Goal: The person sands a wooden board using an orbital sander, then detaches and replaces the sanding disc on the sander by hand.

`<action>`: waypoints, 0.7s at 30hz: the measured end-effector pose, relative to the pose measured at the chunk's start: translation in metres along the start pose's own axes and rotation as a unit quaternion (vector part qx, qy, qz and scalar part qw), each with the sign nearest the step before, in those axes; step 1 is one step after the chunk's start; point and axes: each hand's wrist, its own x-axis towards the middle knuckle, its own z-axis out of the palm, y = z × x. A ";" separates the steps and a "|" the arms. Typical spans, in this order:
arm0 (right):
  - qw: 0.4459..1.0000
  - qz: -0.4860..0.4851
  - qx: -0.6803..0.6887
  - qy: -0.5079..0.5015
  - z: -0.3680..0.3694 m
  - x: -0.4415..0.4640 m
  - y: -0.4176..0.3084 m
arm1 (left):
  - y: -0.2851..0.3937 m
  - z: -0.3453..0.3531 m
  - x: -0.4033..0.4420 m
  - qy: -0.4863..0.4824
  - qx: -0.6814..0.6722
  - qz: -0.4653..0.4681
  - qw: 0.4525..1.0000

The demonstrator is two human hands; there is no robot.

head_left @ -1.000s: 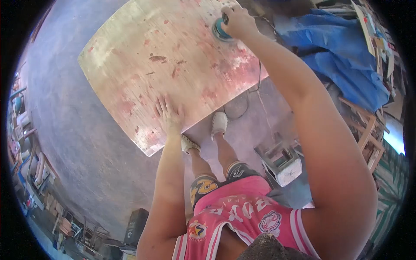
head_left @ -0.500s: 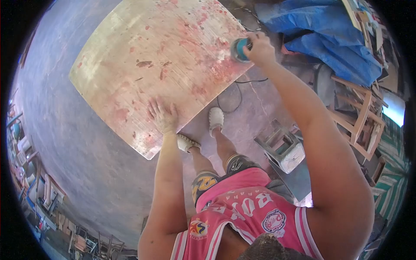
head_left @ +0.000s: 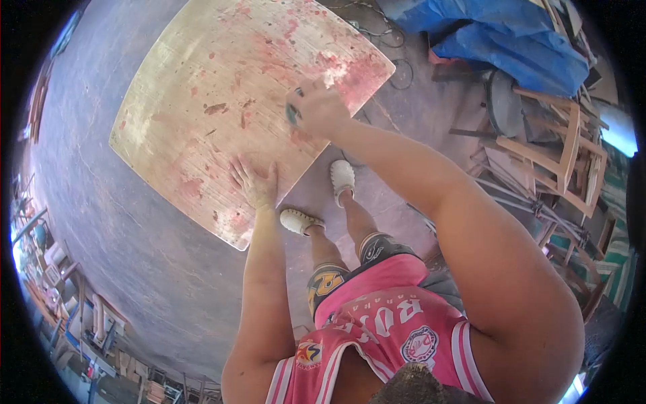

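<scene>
A large wooden board with curved sides, blotched with red and dark brown marks, fills the upper middle of the view. My right hand is closed around a teal power sander over the right part of the board. The hand and tool are blurred, and most of the sander is hidden by my fingers. Close to the board's near edge, my left hand lies flat on the surface with its fingers spread, holding nothing.
A cord lies on the floor beyond the board's right corner. At the upper right are a blue tarp and wooden frames. Scrap wood and clutter line the lower left. My feet in white clogs stand by the near edge.
My right hand has moved the sander left, from the board's right corner toward its middle. My left hand stays flat in nearly the same place. The view has shifted slightly.
</scene>
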 end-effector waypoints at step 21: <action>0.985 0.031 0.042 0.163 0.002 -0.038 0.085 | 0.173 0.163 0.067 -0.184 -0.368 0.087 0.907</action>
